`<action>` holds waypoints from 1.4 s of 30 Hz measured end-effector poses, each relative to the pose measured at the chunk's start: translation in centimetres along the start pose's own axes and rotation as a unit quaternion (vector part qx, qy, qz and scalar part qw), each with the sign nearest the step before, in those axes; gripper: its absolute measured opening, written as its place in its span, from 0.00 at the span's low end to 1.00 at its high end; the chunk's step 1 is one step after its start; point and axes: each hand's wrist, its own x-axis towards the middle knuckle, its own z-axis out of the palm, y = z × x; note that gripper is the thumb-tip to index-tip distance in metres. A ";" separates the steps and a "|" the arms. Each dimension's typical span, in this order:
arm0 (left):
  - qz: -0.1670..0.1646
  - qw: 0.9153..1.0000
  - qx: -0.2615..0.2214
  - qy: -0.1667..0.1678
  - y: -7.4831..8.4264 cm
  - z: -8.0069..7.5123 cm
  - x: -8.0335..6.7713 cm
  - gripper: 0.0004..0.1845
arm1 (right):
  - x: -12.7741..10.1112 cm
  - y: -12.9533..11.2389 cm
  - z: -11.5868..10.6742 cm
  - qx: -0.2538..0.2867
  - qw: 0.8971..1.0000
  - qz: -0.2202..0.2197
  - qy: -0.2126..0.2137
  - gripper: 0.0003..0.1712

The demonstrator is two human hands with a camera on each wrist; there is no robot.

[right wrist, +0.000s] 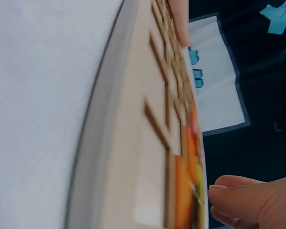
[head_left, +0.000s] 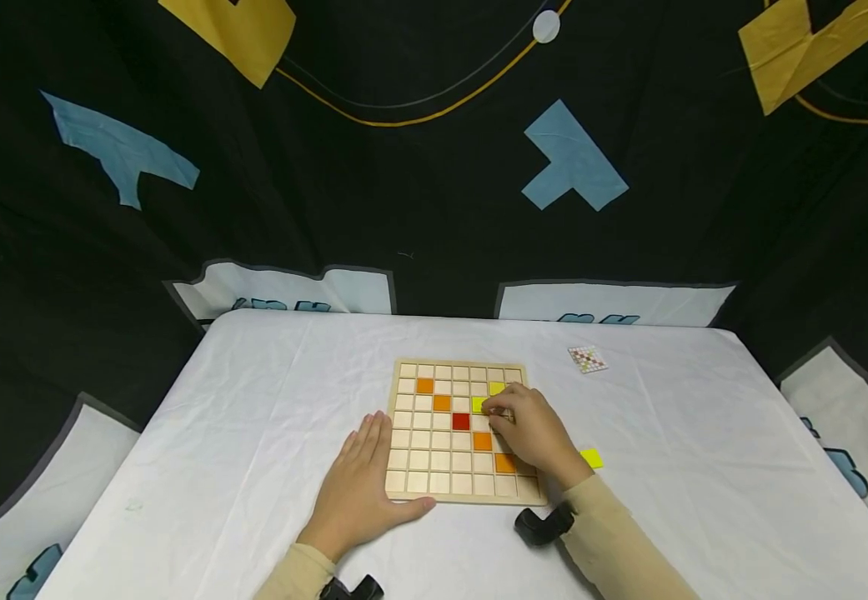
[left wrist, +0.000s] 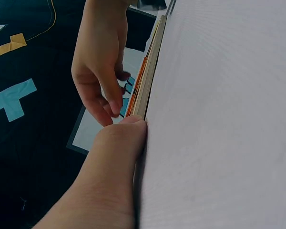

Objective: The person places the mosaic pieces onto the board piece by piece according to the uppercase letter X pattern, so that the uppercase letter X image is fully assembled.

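A square wooden grid board (head_left: 418,482) lies on the white table. A diagonal of several orange tiles (head_left: 442,403) crosses it, with a red tile (head_left: 460,422) in the middle. Two yellow tiles, one nearer (head_left: 479,405) and one farther (head_left: 497,388), sit up and right of the red one. My left hand (head_left: 358,483) rests against the board's left side with straight fingers, its thumb (left wrist: 119,143) along the front edge. Over the right part of the board, my right hand (head_left: 531,429) has loosely bent fingers, fingertips right at the nearer yellow tile; nothing shows between them.
A loose yellow tile (head_left: 592,457) lies on the table right of the board, partly behind my right wrist. Farther back on the right is a small card with a coloured grid pattern (head_left: 588,359). Dark curtains with printed shapes (head_left: 403,208) hang beyond the white tabletop (head_left: 216,442).
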 end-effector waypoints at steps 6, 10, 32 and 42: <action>-0.002 1.000 -0.003 -0.001 0.1 -0.1 0.0 0.70 | -1.7 0.6 -1.7 -0.016 1.000 -0.009 -0.007 0.15; 0.002 1.000 -0.002 0.009 0.1 0.0 0.0 0.70 | -2.9 1.6 -2.7 -0.035 0.999 0.000 -0.017 0.19; 0.002 1.000 0.001 0.012 0.1 0.1 -0.2 0.70 | -6.5 5.4 -4.4 -0.073 0.995 0.052 -0.033 0.14; 0.004 1.000 0.000 0.015 0.0 0.2 -0.2 0.70 | -6.3 5.3 -4.9 0.004 0.997 0.053 -0.052 0.10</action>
